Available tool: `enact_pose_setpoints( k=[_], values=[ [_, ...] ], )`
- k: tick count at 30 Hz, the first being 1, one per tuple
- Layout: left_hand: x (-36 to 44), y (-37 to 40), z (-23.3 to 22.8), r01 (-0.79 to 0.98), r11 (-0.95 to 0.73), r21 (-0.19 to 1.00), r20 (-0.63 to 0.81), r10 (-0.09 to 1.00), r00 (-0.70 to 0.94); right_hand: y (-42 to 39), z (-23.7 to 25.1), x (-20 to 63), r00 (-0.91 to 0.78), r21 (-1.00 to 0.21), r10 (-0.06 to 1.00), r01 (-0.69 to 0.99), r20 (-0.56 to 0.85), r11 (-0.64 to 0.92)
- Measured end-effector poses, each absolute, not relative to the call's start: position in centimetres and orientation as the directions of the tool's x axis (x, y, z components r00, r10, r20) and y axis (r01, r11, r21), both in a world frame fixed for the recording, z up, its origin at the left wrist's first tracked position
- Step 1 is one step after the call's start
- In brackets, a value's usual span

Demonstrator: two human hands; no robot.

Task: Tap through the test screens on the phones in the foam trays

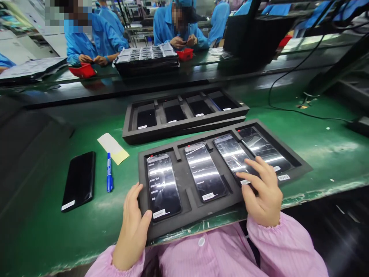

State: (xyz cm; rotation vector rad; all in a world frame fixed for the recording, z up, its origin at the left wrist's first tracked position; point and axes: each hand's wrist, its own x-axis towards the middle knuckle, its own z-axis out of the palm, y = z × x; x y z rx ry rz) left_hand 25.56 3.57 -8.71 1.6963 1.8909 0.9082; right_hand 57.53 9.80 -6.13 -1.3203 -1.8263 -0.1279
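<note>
while the near tray (184, 181) sits at the front edge of the green surface (317, 146), both hands are on it. the left hand (132, 227) lies open against the tray's near left corner, thumb touching the bottom edge of the first phone (163, 186), gripping nothing. the right hand (263, 192) rests loosely curled over the lower end of the third phone (233, 154), fingertips on its glass; it does not look closed on anything. the tray holds four lit phones, one per pocket, the second phone (204, 171) between those two and the fourth phone (263, 148) just beside the right hand.

the step in hand looks like tapping or checking the third screen. to do it well, i would keep the left hand pressing the tray steady, since its front edge hangs slightly past the surface lip, and touch with one fingertip only, so the palm does not brush the fourth screen or nudge the small label under the hand.

behind lies a second tray (184, 115) with dark phones. to the left, well apart, lie a loose phone (79, 181), a blue pen (109, 173) and a paper slip (113, 148). people in blue coats work across the far bench.
</note>
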Motion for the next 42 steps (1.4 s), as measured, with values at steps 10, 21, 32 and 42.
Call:
enact_pose_setpoints(
  k=[10,21,32,42],
  values=[
    [25.1,3.6,-9.5,0.600,0.115,0.792,0.006,0.981,-0.196,11.2,-6.4,60.3,-0.119,-0.141,0.913,0.972,0.390,0.187],
    [23.8,4.6,-11.8,0.572,0.062,0.818,0.083,0.971,-0.225,15.2,-8.4,70.8,0.434,-0.436,0.657,0.883,0.616,-0.173],
    [25.1,5.0,-7.7,0.391,0.269,0.880,-0.075,0.893,-0.444,13.5,-8.7,72.1,0.407,-0.436,0.783,0.879,0.470,-0.195],
    [24.9,4.7,-8.0,0.502,-0.003,0.865,0.141,0.961,-0.237,13.0,-4.6,61.5,-0.280,-0.345,0.841,0.817,0.463,0.462]
  ],
)
